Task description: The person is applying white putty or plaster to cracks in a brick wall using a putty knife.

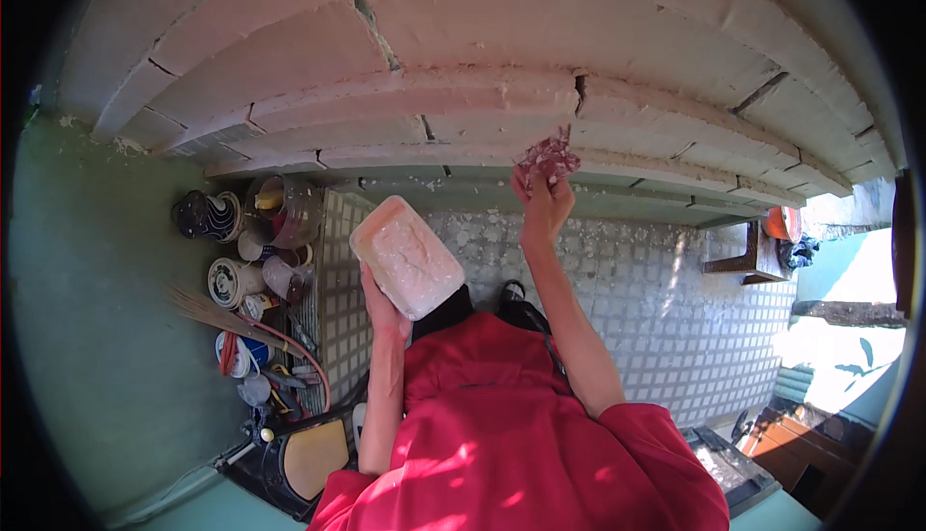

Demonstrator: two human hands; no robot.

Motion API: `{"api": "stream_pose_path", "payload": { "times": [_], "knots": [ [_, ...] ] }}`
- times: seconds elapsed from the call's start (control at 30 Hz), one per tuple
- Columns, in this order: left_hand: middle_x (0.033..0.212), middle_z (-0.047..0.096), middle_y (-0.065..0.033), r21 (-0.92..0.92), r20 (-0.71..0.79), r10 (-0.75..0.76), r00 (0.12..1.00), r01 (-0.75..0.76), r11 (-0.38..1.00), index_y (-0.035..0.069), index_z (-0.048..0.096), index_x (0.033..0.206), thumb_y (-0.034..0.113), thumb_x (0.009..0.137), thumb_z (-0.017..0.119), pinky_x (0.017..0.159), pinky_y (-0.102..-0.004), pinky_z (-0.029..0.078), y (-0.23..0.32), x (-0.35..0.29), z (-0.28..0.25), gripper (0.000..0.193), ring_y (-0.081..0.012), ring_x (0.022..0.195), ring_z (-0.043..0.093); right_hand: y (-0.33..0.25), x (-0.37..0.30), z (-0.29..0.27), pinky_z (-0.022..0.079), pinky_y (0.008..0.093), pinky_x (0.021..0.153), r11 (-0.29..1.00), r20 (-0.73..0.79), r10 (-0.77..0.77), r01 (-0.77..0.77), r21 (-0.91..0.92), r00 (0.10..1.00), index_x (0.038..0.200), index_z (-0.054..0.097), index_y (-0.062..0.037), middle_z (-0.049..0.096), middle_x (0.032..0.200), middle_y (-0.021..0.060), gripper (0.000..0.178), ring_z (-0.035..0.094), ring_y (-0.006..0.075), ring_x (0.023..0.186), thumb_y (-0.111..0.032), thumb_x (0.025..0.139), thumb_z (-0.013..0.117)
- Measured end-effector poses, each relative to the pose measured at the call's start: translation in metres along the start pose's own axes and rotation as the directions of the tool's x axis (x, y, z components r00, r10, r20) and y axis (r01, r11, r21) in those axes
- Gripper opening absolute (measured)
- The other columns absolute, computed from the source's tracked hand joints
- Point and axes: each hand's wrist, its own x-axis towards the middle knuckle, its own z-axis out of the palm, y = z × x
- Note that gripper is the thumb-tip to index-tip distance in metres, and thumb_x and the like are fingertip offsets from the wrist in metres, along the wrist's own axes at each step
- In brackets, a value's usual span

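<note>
A long pale wall (482, 29) of wide stacked slabs is running across the top of the view, its joints showing dark gaps, and below it a tiled floor (627, 299) is showing scattered white specks. The left hand (385, 313) is curling around the side and underside of a white tub (436, 298), its fingers mostly hiding beneath. The tub is sitting in front of the body, leaning a little, with pale pink paste (413, 249) lying inside; the support from below is probably steadying its weight and leaving the top uncovered.

The right hand (542, 205) is closing its fingertips on a crumpled red-and-white rag (550, 157) — a pinch at the lower end, perhaps to leave the upper folds free. That rag is showing in front of the wall, though whether it is touching cannot be told.

Along the left side, a white bucket (232, 283), a clear bin (297, 213) and a broom (207, 311) are crowding together, seemingly keeping the walking space clearer. A wooden stool (757, 258) is standing well apart at the right.
</note>
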Motion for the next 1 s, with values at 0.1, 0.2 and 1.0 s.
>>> {"api": "stream_pose_path", "payload": {
  "times": [0.1,0.2,1.0],
  "knots": [
    [0.145,0.041,-0.0073,0.002,0.010,-0.029,1.000,0.029,1.000,0.011,0.033,0.145,0.050,0.100,0.030,0.108,-0.0414,0.038,0.008,0.000,0.002,0.060,-0.0275,0.131,0.043,-0.002,0.001,0.012,0.059,0.0323,0.074,0.945,-0.056,0.136,-0.113,0.308,0.989,0.098,0.058,0.0025,0.060,0.088,0.0065,0.009,0.062,0.0156,0.074,0.000,0.090,0.055],
    [0.145,0.041,-0.0076,0.000,0.039,-0.043,0.998,0.043,0.999,0.012,0.033,0.145,0.050,0.100,0.030,0.108,-0.0428,0.038,0.014,0.012,-0.010,0.060,-0.0285,0.131,0.044,0.000,0.023,0.051,0.060,0.0369,0.082,0.846,-0.085,0.182,-0.112,0.521,0.980,0.095,0.055,0.0022,0.060,0.093,0.0092,0.010,0.064,0.0211,0.083,0.007,0.087,0.055],
    [0.148,0.038,-0.0069,0.128,0.231,-0.174,0.957,0.148,0.981,0.015,0.030,0.147,0.052,0.098,0.034,0.109,-0.0492,0.036,0.080,0.066,-0.006,0.061,-0.0308,0.133,0.040,-0.040,0.000,0.099,0.061,0.0339,0.073,0.927,-0.090,0.035,0.002,0.376,0.995,0.084,0.057,0.0023,0.059,0.084,0.0088,0.007,0.067,0.0204,0.079,0.003,0.086,0.050]
  ]
}}
